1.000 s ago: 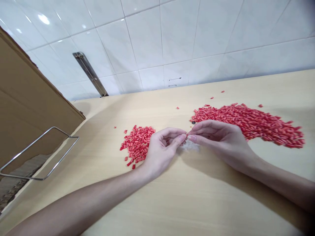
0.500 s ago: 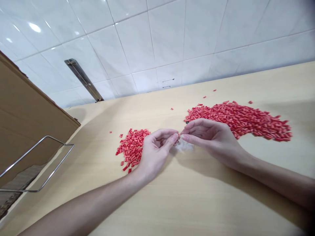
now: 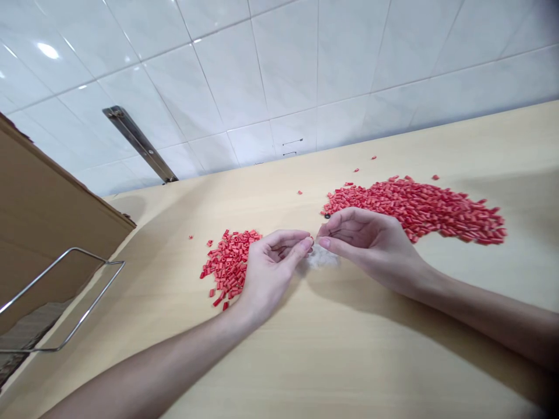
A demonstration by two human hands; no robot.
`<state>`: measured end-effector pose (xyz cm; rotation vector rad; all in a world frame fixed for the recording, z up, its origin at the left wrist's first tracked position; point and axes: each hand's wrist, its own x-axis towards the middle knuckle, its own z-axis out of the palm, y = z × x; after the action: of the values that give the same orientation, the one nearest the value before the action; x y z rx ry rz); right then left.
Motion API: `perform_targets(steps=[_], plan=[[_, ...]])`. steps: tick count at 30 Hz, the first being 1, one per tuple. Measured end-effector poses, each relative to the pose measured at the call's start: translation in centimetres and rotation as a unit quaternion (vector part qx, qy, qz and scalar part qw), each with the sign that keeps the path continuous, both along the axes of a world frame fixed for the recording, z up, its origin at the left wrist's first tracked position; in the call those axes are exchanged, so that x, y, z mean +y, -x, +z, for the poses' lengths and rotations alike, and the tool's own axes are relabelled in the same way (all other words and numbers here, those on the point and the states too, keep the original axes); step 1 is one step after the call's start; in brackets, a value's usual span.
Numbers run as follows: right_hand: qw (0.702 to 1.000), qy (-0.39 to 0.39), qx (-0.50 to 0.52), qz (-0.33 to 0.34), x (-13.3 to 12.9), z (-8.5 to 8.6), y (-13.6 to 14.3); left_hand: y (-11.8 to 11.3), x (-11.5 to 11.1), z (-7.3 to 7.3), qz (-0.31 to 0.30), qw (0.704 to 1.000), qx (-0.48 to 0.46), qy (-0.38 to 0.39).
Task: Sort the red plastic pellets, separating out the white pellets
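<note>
In the head view my left hand [image 3: 273, 265] is closed in a pinch, thumb against forefinger. A hint of red shows at its fingertips, a small red plastic tube piece mostly hidden by them. My right hand [image 3: 371, 244] faces it a short gap away, its thumb and forefinger drawn together; what they hold, if anything, is too small to make out. Beneath the fingertips lies a small heap of whitish, fluffy scraps [image 3: 323, 258]. Beside my left hand is a smaller pile of short red tube pieces [image 3: 229, 262]. Behind my right hand spreads a larger red pile [image 3: 437, 209].
A cardboard box [image 3: 52, 192] and a bent metal wire frame [image 3: 94, 256] stand at the left. A metal bar [image 3: 142, 145] leans against the tiled wall [image 3: 288, 64]. A small black ring [image 3: 327, 216] and stray red pieces lie on the wooden tabletop [image 3: 279, 361].
The view has shifted slightly, so the scene sits a little further left. Both hands keep nearly the same pose, fingertips still close together above the whitish scraps.
</note>
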<state>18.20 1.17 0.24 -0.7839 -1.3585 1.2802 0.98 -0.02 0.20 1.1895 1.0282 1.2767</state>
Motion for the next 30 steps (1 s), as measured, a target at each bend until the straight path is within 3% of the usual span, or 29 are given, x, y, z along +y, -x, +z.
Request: perform_targets(steps=[15, 24, 30], plan=[[0.999, -0.019, 0.008, 0.025, -0.22, -0.30, 0.23, 0.14, -0.21, 0.28, -0.015, 0.998, 0.057, -0.019], [1.000, -0.008, 0.012, -0.015, -0.23, -0.35, 0.25, -0.09, -0.10, 0.04, 0.005, 1.000, 0.011, -0.011], [1.000, -0.013, 0.010, -0.004, -0.26, -0.23, 0.26, -0.05, -0.09, 0.13, 0.006, 1.000, 0.021, -0.017]])
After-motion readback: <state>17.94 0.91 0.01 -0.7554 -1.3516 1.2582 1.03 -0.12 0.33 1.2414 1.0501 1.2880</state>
